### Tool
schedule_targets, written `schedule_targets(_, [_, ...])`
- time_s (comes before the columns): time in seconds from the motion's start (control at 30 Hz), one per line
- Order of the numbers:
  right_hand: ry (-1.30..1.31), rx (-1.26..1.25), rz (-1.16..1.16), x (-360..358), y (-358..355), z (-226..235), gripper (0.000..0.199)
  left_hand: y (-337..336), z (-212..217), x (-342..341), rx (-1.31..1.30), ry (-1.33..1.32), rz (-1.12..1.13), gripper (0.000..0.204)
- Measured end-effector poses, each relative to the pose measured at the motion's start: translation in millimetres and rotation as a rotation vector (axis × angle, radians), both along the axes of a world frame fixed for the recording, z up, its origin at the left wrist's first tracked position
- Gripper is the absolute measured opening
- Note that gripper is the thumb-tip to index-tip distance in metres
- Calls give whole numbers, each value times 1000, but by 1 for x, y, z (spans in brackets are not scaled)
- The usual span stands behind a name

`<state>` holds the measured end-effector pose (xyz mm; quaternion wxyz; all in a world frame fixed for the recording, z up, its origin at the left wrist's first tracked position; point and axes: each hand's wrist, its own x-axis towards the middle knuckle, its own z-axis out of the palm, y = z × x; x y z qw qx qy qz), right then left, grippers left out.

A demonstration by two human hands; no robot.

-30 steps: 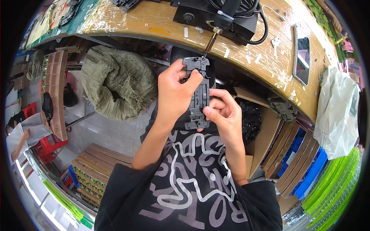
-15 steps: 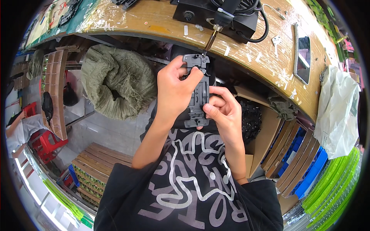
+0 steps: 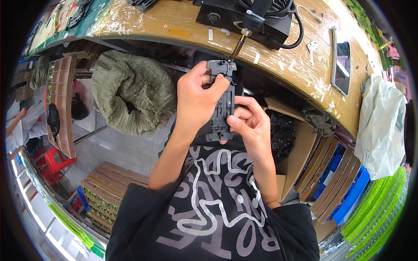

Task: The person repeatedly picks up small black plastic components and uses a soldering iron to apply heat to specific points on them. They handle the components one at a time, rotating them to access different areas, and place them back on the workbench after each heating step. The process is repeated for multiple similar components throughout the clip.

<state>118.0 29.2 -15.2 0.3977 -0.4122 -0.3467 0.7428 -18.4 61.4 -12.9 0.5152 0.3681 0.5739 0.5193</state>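
A long black moulded plastic part (image 3: 224, 106) is held upright in front of my chest by both hands. My left hand (image 3: 191, 100) grips its upper left side, the thumb pressed over the face near the top. Lower down, my right hand (image 3: 252, 124) pinches the right edge, with a fingertip showing below the part. What looks like an electric screwdriver (image 3: 246, 33), black with a brass-coloured collar, slants down from the bench. Its tip meets the part's top right corner; whether it touches a screw is too small to tell.
A black box (image 3: 213, 19) with coiled cable stands on the wooden bench (image 3: 174, 32). A key (image 3: 312, 46), a phone (image 3: 342, 65) and a white bag (image 3: 381, 126) lie to the right. A green sack (image 3: 135, 93) stands left, and a cardboard box (image 3: 300, 156) of black pieces right.
The lower end of the plastic part has swung slightly left and up, my right hand moving with it. My left hand has barely moved. At the far left another person has shifted.
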Motion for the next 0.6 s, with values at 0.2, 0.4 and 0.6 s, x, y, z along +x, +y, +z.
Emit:
schedule_targets(0.2, [44, -37, -19, -3, 3, 3, 32, 3, -3, 2, -7, -3, 57, 9])
schedule_targets(0.4, [10, 1, -13, -1, 5, 5, 32, 6, 4, 3, -1, -11, 63, 7])
schedule_targets(0.6, [5, 2, -21, -2, 3, 6, 33, 4, 6, 0, -25, 8, 8, 14])
